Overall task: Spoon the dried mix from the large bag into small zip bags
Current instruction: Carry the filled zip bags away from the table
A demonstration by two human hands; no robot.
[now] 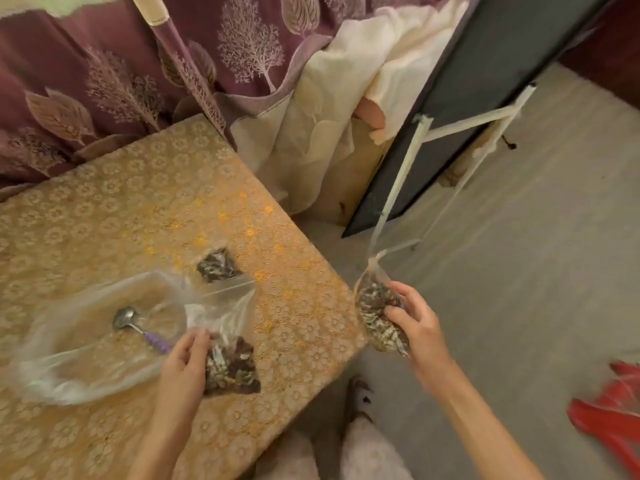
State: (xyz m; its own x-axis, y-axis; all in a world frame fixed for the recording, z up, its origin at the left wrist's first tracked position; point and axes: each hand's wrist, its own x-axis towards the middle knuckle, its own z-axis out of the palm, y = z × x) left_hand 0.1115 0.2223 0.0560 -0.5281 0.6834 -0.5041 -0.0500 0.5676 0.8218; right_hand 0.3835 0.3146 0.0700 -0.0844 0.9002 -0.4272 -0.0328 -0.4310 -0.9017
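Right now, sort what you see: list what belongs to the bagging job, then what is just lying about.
Part of the job:
large clear bag on the table
spoon lying inside it
filled small bag in the right hand
filled small bag under the left hand
third filled small bag further back

Just lying about:
curtain
cream cloth
folded table
red thing on the floor

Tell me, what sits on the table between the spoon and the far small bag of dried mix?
In the head view, only the large bag's clear plastic and patterned tablecloth lie between spoon and far small bag.
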